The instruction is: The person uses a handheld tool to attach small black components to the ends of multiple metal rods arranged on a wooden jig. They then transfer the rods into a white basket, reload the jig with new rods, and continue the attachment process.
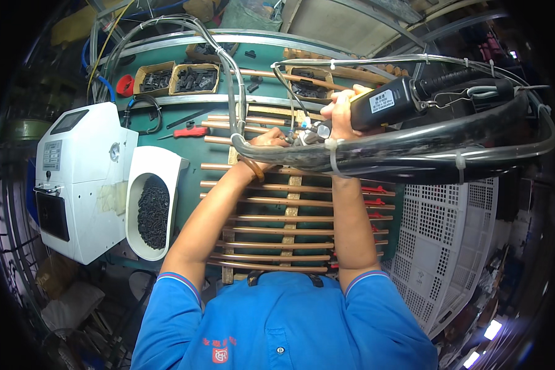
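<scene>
While the bench (193,149) carries copper rods (253,245) from its near edge inward, hoses (413,139) cross above, and the black power tool (385,102) is by its right edge, right fingers (338,111) wrapped around; steady, straight holding is best. Left fingers (276,137) curl nearby; their grip I cannot tell, being partly hidden.

blue shirt (271,320) | striped cuffs (180,281) | red chest emblem (219,356) | brown bracelet (256,170)
</scene>
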Motion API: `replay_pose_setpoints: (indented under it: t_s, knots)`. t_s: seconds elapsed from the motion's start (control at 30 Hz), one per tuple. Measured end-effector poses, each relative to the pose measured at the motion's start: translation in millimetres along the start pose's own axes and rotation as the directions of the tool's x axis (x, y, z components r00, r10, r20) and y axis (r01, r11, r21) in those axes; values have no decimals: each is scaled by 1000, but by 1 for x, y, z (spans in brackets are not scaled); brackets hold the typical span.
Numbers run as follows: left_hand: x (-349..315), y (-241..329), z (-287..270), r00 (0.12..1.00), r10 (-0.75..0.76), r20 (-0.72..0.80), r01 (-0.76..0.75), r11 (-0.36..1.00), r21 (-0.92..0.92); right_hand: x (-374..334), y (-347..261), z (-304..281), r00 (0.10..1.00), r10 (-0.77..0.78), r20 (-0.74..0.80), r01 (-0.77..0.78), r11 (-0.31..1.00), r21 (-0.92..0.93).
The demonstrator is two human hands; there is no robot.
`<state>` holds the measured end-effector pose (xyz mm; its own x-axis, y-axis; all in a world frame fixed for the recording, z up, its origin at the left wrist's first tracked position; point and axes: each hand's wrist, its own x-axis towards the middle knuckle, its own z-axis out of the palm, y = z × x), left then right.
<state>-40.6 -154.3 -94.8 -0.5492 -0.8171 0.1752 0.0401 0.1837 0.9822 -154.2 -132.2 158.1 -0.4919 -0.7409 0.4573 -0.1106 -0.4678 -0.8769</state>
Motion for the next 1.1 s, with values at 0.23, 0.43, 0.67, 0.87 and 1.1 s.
replay_pose_setpoints:
  t_s: [0.23,0.43,0.67,0.87,1.1]
  knots:
    - [3,9,-4,986,124,108,-137,984,117,1,-17,2,945,328,5,-299,855,423]
    - [-2,15,5,1000,-23,-13,20,977,-215,0,-21,4,969,246,2,-237,932,276]
    - [1,13,5,999,-38,-15,34,979,-199,0,-6,-3,999,-14,34,18,995,-98]
    - [0,15,-4,999,-32,31,28,990,138,-6,-5,-1,999,-7,32,11,992,-125]
    - [5,107,-15,974,-216,66,150,839,524,-5,2,-7,999,-37,11,38,996,-76]
